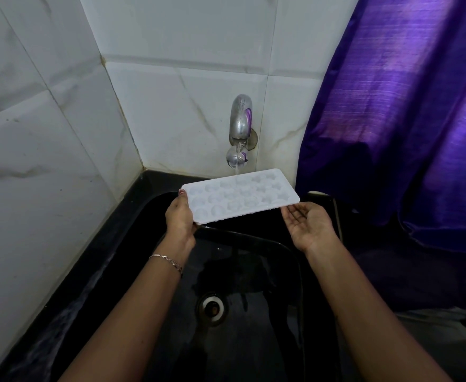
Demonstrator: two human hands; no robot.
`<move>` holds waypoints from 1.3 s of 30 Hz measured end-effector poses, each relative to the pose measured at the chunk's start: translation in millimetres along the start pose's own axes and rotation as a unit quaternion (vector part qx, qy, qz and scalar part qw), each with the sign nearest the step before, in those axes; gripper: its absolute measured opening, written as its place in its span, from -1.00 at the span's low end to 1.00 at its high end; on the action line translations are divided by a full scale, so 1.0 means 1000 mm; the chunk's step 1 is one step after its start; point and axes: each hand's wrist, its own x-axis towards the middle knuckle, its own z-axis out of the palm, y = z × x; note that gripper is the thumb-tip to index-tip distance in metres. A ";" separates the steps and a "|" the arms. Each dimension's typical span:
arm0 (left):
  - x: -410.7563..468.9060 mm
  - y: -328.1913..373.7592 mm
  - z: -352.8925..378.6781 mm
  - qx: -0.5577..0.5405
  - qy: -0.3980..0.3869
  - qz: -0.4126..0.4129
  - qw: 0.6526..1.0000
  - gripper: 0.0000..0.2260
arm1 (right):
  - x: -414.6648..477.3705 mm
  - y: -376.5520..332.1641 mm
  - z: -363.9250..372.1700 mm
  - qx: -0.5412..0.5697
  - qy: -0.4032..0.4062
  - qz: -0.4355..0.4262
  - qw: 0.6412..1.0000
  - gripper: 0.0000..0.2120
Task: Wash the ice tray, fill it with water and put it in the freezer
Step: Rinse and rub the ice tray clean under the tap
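Walls: pale marbled tiles (47,133) meet in the corner behind the basin.
Curtain: a purple curtain (405,119) hangs at the right, close beside the tap.
Sink: a black sink (267,241) set in a dark counter, wet, with its drain (212,307) open below.
Ice tray: the white ice tray (240,195) is held above the sink, cups upward and near level, with its far long edge under the tap.
Left hand: the left hand (179,216) grips the tray's left end, thumb on top and fingers curled beneath.
Right hand: the right hand (309,224) lies palm up with its fingers relaxed at the tray's near right corner. Whether the fingertips touch it cannot be made out.
Tap: the steel tap (241,122) is running.
Water: a thin stream (237,164) falls onto the tray's far row.
Step in hand: probably rinsing, possibly filling. No soap or sponge is in sight.
Next move: likely sliding the tray beneath the stream so that every cup gets water, with the right hand steadying the free end to keep it level.
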 end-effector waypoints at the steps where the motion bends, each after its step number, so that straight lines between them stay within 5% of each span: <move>1: 0.000 0.000 0.000 0.001 0.001 0.001 1.000 -0.72 | 0.000 0.000 0.000 0.001 0.000 0.000 1.000 -0.87; 39: -0.011 -0.015 0.023 0.021 -0.064 -0.016 0.998 -0.70 | 0.001 -0.012 -0.034 0.036 0.031 -0.019 0.999 -0.85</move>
